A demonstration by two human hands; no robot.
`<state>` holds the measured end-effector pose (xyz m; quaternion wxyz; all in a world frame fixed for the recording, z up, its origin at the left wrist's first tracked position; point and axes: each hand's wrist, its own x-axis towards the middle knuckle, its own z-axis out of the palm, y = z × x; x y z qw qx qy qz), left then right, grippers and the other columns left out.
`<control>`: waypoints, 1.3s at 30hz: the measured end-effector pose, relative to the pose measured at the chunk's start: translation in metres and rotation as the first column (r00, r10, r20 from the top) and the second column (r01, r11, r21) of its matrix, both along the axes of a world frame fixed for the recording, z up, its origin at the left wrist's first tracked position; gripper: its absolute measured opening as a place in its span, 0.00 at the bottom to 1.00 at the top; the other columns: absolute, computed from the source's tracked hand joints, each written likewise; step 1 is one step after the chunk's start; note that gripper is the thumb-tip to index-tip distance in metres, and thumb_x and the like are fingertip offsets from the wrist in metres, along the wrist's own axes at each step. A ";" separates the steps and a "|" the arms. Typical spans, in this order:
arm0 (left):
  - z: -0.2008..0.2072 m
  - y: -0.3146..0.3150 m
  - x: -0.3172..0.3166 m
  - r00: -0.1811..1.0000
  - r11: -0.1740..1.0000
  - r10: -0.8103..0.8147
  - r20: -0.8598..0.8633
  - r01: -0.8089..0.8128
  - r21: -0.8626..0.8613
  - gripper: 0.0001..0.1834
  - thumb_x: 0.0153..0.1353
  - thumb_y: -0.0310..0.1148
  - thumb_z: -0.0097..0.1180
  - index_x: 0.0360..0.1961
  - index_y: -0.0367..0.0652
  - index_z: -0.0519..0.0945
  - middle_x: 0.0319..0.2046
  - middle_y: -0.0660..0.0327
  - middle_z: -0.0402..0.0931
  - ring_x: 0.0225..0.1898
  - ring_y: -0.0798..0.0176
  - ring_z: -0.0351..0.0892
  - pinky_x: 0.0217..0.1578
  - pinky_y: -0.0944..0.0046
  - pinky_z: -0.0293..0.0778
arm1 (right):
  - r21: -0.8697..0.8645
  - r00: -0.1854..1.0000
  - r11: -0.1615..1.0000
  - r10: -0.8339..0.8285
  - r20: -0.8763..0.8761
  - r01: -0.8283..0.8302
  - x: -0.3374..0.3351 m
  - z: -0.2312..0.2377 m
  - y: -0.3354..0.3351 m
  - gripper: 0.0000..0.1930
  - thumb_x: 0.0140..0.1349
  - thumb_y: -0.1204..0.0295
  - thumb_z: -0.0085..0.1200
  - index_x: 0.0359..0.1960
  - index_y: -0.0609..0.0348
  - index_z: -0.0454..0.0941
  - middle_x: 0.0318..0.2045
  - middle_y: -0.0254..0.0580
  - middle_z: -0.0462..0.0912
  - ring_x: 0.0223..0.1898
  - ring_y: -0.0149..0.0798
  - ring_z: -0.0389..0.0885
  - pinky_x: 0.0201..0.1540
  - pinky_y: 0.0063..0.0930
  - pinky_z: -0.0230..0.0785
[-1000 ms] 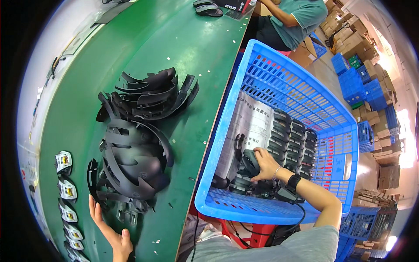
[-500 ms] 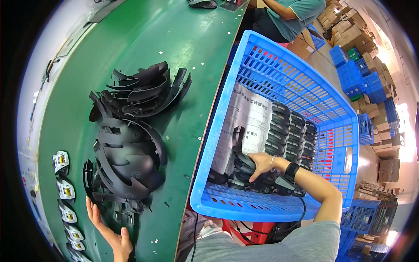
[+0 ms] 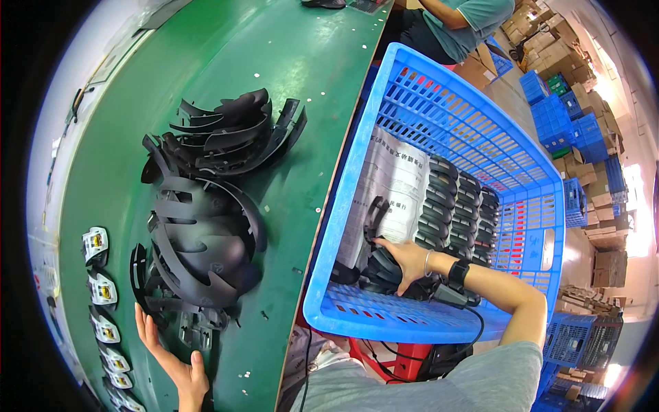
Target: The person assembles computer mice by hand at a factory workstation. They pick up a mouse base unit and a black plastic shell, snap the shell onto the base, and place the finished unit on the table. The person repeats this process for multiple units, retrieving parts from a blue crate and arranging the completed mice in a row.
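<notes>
My left hand (image 3: 171, 360) is open on the green table, its fingers stretched out beside a pile of black curved plastic shells (image 3: 199, 254). Small clear and black plastic parts (image 3: 199, 328) lie at the near end of that pile, just right of its fingertips. Inside the blue crate, my right hand (image 3: 410, 262) has thumb and fingers spread around a black mouse-shaped shell (image 3: 382, 266) near the crate's near left corner. Part of that shell is hidden by the hand. A slim black curved piece (image 3: 374, 214) stands up just beyond it, against a printed paper sheet (image 3: 395, 168).
Rows of black mouse-shaped pieces (image 3: 465, 209) fill the right part of the blue crate (image 3: 343, 206). White-and-black units (image 3: 103, 288) line the table's left side. Another person (image 3: 467, 27) sits beyond the crate. A dark cable (image 3: 478, 326) runs over the crate's near rim.
My right hand has shifted slightly left in the crate, along with the black shell under it. My left hand keeps its place beside the pile. The whole view has tilted a little.
</notes>
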<state>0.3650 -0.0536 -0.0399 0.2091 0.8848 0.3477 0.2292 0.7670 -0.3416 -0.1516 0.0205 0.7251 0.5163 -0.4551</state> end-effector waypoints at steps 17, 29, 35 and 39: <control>0.009 0.000 -0.008 0.993 0.996 -0.079 0.091 0.083 -0.043 0.41 0.57 0.50 0.48 0.66 0.37 0.53 0.69 0.46 0.45 0.70 0.45 0.44 0.66 0.49 0.45 | 0.273 0.944 0.910 -0.330 0.024 0.312 0.000 0.043 -0.019 0.59 0.30 0.63 0.73 0.66 0.47 0.46 0.40 0.60 0.78 0.45 0.63 0.76 0.50 0.44 0.67; 0.008 -0.001 -0.018 0.960 0.992 -0.093 0.263 0.112 -0.057 0.37 0.52 0.35 0.54 0.62 0.33 0.56 0.67 0.45 0.45 0.70 0.45 0.43 0.67 0.52 0.42 | 0.836 0.852 0.358 -0.475 -0.221 0.416 0.086 0.189 0.025 0.60 0.28 0.68 0.76 0.66 0.58 0.50 0.58 0.46 0.65 0.61 0.41 0.64 0.64 0.34 0.54; 0.015 0.001 -0.044 0.967 0.998 -0.019 0.255 0.034 -0.053 0.37 0.56 0.38 0.56 0.62 0.32 0.56 0.67 0.44 0.44 0.69 0.43 0.44 0.66 0.50 0.45 | 0.777 0.911 0.478 -0.159 -0.382 0.409 -0.021 0.271 0.174 0.58 0.33 0.73 0.74 0.67 0.59 0.47 0.58 0.46 0.65 0.60 0.40 0.65 0.64 0.32 0.54; 0.023 0.005 -0.088 0.988 0.997 0.083 0.131 -0.083 -0.011 0.38 0.56 0.39 0.57 0.62 0.32 0.56 0.67 0.44 0.43 0.69 0.42 0.41 0.66 0.48 0.44 | 0.791 0.965 0.577 0.020 -0.262 0.203 -0.095 0.261 0.242 0.59 0.31 0.70 0.75 0.67 0.59 0.49 0.60 0.46 0.64 0.60 0.38 0.63 0.64 0.28 0.52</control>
